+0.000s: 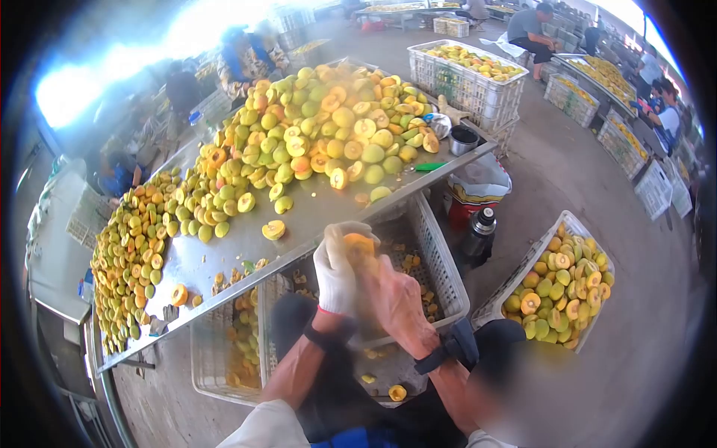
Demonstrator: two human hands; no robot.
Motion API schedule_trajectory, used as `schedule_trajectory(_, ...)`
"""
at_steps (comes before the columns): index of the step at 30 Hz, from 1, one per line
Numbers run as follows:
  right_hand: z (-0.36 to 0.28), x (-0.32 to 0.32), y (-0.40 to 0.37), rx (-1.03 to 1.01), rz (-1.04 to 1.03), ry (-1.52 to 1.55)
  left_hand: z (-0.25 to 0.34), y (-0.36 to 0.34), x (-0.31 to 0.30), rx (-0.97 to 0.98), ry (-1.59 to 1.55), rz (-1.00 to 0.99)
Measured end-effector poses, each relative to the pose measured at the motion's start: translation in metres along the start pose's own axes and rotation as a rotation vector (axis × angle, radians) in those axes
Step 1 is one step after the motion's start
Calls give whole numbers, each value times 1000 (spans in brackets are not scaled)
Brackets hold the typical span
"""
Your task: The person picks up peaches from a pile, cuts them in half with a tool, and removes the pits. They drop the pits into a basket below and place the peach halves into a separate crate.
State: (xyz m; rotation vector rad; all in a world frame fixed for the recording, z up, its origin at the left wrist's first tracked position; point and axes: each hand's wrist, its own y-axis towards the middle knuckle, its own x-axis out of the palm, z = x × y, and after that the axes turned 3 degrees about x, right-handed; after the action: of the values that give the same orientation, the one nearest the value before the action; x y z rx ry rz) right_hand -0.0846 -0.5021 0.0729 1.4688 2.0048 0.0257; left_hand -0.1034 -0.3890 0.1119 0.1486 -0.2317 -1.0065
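My left hand [336,269], in a white glove, grips an orange-fleshed peach [359,243] just past the table's near edge. Bare and closed, my right hand [399,299] presses close against that fruit; a blurred patch hides its fingertips and anything between them. Below both hands stands a plastic crate [447,280] with cut pieces inside. On the metal table [250,243] lies a big heap of green and yellow peaches [299,134], many of them cut in half. A single peach half [274,230] rests apart from the heap.
At the table's right corner are a metal cup [463,140] and a green-handled tool [429,167]. A black thermos [480,231] stands beneath. One crate of peaches [556,287] sits right, another crate [224,351] left. Other people [532,37] sit farther back.
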Motion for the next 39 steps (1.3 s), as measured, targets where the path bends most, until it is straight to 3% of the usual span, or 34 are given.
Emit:
schedule_trajectory(6, -9, 6, -3, -26, -106, 71, 7, -2, -9, 112, 47, 57)
schedule_trajectory(15, -17, 9, -8, -84, 6, 17, 2, -11, -3, 207, 20, 179)
schedule_trajectory(20, -18, 5, -7, -75, 19, 38, 2, -11, 3, 243, -34, 150)
schedule_trajectory(23, -19, -3, -6, 21, -76, 60, -3, -12, 1, 265, 27, 100)
schedule_trajectory(26, -2, -1, -7, -39, -127, 65, -3, -13, 0, 241, 35, 47)
schedule_trajectory(32, -22, -15, -3, -35, -177, 319, 7, -10, -10, 225, -6, -48)
schedule_trajectory(35, -20, -16, -6, 76, -309, 434, 6, -8, -17, 138, -59, -94)
schedule_trajectory(38, -27, -32, -3, 339, -548, 483, -5, -6, -21, 87, -74, -136)
schedule_trajectory(39, -25, -31, -3, 341, -516, 464, -7, -5, -23, 82, -73, -144)
